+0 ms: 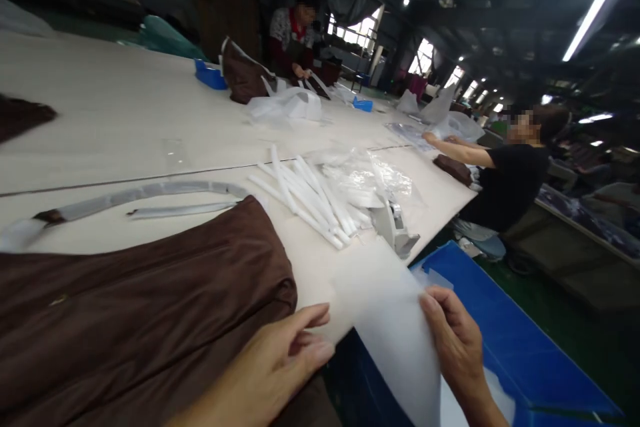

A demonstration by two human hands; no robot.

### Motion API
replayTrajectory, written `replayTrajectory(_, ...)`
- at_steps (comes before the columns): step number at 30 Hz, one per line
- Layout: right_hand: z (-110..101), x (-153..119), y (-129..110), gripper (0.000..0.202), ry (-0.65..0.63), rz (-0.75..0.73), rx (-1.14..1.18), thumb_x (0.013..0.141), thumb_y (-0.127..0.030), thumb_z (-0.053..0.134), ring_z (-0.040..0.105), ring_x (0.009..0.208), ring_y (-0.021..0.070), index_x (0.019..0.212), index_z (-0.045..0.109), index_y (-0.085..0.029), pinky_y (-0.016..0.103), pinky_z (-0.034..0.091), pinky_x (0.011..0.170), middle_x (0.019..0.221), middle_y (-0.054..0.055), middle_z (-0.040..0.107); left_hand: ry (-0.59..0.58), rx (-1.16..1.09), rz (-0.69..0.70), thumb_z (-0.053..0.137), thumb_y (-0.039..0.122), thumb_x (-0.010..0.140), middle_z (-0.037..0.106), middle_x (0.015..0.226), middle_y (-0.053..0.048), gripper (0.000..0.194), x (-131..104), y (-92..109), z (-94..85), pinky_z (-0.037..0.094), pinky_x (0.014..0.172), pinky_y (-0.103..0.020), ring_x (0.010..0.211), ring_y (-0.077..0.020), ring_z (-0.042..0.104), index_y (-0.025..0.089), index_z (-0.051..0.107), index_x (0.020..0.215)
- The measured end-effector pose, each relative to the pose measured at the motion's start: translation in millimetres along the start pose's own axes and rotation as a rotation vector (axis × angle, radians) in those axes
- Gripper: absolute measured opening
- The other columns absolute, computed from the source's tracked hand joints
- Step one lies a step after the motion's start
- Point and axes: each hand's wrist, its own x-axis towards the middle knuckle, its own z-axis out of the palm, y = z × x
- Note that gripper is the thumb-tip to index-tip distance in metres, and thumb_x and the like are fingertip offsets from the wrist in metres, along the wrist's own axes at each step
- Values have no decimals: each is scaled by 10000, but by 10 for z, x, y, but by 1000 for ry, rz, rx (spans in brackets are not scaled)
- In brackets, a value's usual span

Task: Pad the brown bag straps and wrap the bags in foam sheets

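Note:
My right hand (455,333) pinches the edge of a thin, translucent white sheet (395,327), which hangs over the table edge toward a blue box. My left hand (280,363) holds nothing; its thumb and fingers are apart, with the fingertips near the sheet's left side. Beneath and beside that hand lies a dark brown fabric bag (175,300) with a small metal mark on its front. Behind the bag, a strap wrapped in whitish material (150,193) curves over the table.
White foam strips (310,203) lie mid-table beside clear plastic bags (360,177) and a tape dispenser (395,227). The blue box (500,327) stands at the right table edge. One person (293,33) works across the table, another (515,167) at the right.

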Motion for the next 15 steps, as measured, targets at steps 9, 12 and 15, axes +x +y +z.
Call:
replayTrajectory(9,441,-139,-243,294,-95,74,107,841,-486,640,581,686,155,788,665,-198,212,481,628,749,14,637,279,-915,-176,810,492,675,620,750,11,451,160,40,156,477,623,-200,662,-106,596,167,585,891)
replayTrajectory(12,489,-117,-271,309,-127,133,105,833,-506,643,589,713,159,818,673,-199,213,483,650,787,14,649,313,-831,-89,777,486,693,537,618,41,413,161,-13,103,406,566,-191,572,-83,503,162,526,737)
replayTrajectory(15,420,-60,-238,318,-253,166,102,791,-518,686,600,712,167,853,699,-206,219,489,646,804,8,677,347,-720,-63,686,480,756,571,622,21,356,208,-4,145,399,574,-214,587,-111,524,176,501,750)
